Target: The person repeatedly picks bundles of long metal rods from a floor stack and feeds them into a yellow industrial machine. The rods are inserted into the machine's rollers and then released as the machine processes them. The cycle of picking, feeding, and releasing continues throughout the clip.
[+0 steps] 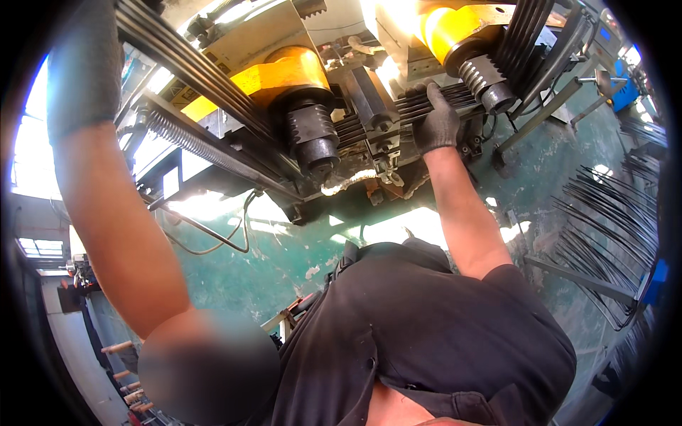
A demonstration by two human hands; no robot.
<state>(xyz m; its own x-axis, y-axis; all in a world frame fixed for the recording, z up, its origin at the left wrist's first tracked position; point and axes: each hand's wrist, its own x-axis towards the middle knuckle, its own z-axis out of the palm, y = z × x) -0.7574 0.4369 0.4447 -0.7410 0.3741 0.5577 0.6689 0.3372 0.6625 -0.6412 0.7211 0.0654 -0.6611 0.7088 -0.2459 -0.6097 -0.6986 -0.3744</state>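
Note:
My right hand [437,128], in a dark grey knit glove, is closed around a bundle of dark metal rods [348,131], between a central steel block [369,99] and the right grooved roller [486,79]. The rods pass beside the left grooved roller [311,128] and bend upward at both sides. Yellow machine heads [280,77] stand behind the rollers. My left hand [84,78], also gloved, reaches up at the far left, close to the bent-up rods [199,64]. Its fingers are cut off by the picture's top edge, so their grip is hidden.
A coil spring [181,138] and a dark machine beam run along the left. A hose [245,227] loops below it over the green floor [284,266]. On the right, many bent dark rods [604,213] rest on a metal rack [586,280].

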